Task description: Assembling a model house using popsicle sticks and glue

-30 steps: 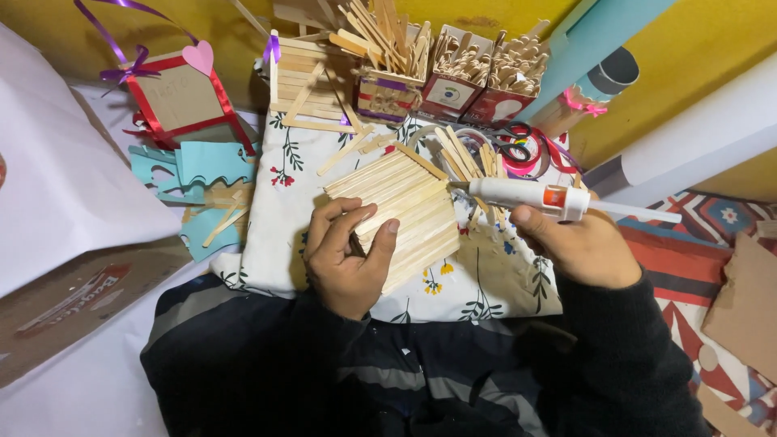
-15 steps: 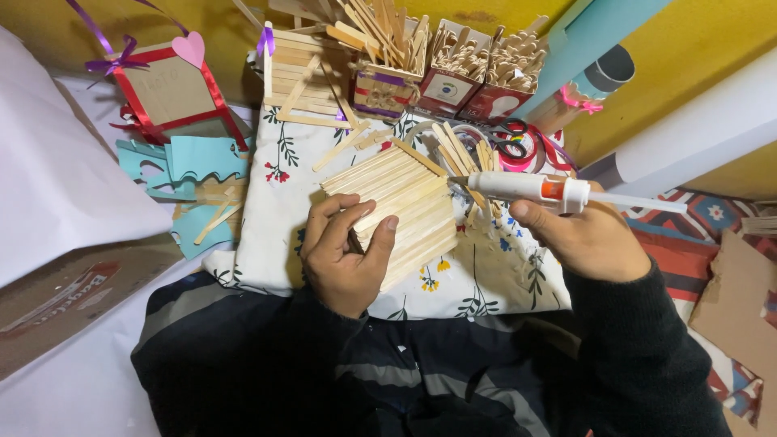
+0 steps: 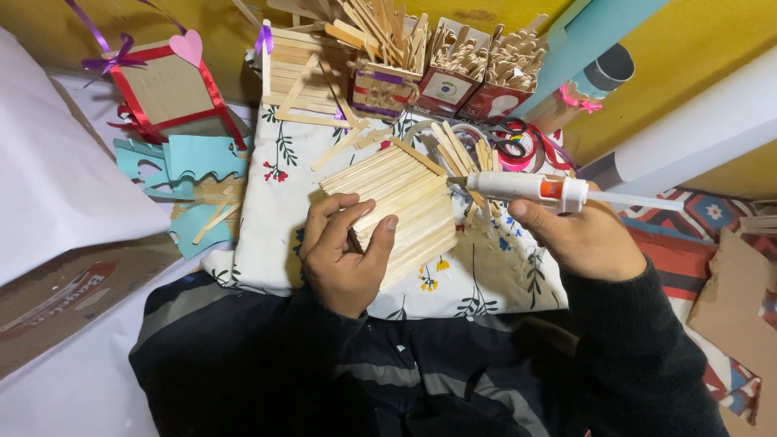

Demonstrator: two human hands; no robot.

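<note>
My left hand [image 3: 344, 255] is clamping the near edge of the stick panel [image 3: 401, 202]; my right hand [image 3: 587, 239] is gripping the glue gun [image 3: 526, 188], its nozzle seemingly touching the panel's right corner.

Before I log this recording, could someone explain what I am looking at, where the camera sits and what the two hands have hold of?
There is no machine here: a person works with bare hands, and one camera worn on the head looks down at them. The left hand grips a flat panel of pale wooden craft sticks glued side by side. The right hand holds a white glue tube with a red band, its nozzle at the panel's edge. Both are over a white cloth with a flower print. Behind stand open boxes of loose wooden sticks, a stick-built frame and a red-ribboned cardboard box with a pink heart. Turquoise paper cut-outs lie to the left.
</note>
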